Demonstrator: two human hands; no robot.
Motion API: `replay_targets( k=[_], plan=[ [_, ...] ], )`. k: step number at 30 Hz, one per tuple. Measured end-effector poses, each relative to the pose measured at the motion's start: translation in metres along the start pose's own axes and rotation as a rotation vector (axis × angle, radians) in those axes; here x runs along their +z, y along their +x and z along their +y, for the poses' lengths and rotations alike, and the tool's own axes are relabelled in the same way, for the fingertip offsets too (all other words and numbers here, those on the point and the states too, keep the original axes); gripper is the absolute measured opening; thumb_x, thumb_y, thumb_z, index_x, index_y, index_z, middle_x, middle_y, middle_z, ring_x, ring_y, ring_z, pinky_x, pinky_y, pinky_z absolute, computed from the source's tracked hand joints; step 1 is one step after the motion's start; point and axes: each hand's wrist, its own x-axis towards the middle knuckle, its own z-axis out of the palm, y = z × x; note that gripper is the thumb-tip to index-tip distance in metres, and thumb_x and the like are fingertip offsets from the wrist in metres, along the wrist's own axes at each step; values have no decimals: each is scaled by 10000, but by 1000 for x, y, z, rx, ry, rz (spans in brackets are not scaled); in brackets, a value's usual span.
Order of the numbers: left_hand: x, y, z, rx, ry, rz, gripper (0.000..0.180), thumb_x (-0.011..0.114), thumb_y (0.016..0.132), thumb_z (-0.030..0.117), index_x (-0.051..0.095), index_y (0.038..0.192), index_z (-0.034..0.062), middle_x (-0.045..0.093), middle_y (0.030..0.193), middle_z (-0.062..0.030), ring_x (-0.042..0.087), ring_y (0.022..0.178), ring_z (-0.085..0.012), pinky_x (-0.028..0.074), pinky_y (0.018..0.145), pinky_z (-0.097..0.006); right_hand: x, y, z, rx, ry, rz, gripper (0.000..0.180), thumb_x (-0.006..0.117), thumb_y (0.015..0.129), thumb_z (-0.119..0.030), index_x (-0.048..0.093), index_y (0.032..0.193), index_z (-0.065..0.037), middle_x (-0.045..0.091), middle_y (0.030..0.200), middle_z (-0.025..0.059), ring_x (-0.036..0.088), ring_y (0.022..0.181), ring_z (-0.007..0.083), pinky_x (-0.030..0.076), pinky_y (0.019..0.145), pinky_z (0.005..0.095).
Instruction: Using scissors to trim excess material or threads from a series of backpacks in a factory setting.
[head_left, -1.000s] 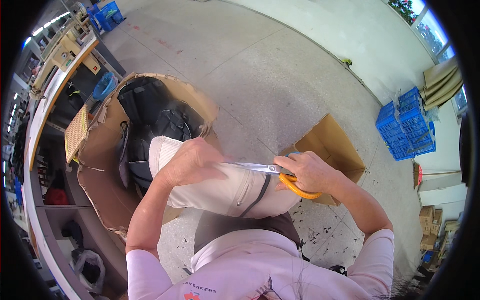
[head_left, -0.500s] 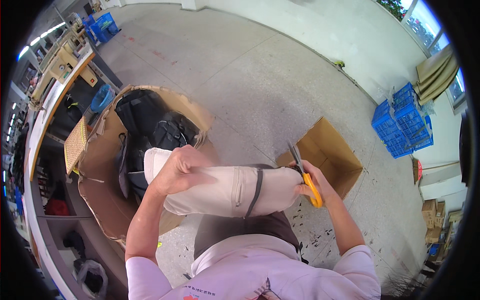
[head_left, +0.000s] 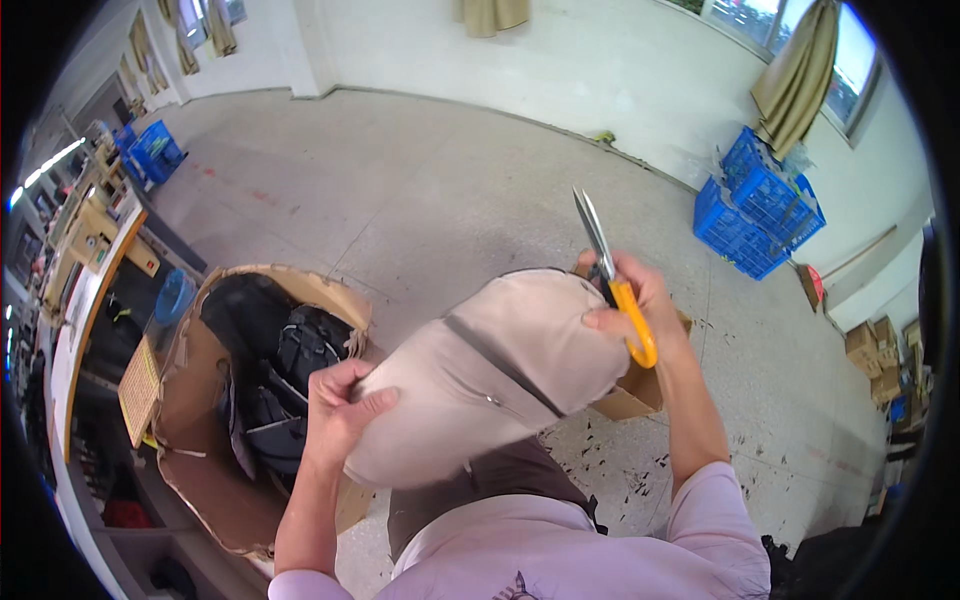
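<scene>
I hold a stuffed beige bag with a dark strap and zipper across my front. My left hand grips its left end, fingers pressed into the fabric. My right hand holds orange-handled scissors against the bag's right end, blades together and pointing up and away. A large cardboard box on my left holds black backpacks.
A smaller open cardboard box sits on the concrete floor behind the bag at right. Blue plastic crates stand by the far wall under curtains. A workbench with shelves runs along the left.
The scissors went from lying across the bag to pointing upward at its right end. The bag has been turned and lifted, its right end now higher.
</scene>
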Motion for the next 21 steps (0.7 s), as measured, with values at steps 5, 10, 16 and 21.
replay_targets(
  k=[5,10,16,21],
  plan=[
    [15,0,9,-185,27,-269,674,754,636,89,431,1218,-15,536,1124,-93,503,1033,-160,427,846,-294,-17,20,-62,-101,-116,-229,571,772,548,-193,565,1064,-62,481,804,-45,438,713,45,349,622,178],
    [26,45,43,159,247,-302,943,826,578,315,336,1305,-34,475,1208,-128,456,1095,-180,403,874,-279,43,58,-50,45,-40,-598,408,718,641,-88,564,1014,-30,539,763,-10,448,646,76,398,615,231],
    [-8,61,-5,-127,68,-122,301,777,626,116,661,872,-13,638,728,-10,566,646,-76,461,645,-221,76,66,-40,-329,-167,-463,364,623,792,-53,496,1132,-35,619,885,57,569,801,93,472,709,247],
    [-52,37,-32,6,-149,60,369,809,589,174,656,868,-13,661,779,-54,604,670,-120,474,666,-239,32,30,25,-308,8,1,399,611,809,-98,469,1180,-68,563,760,33,550,681,99,473,618,234]
  ],
)
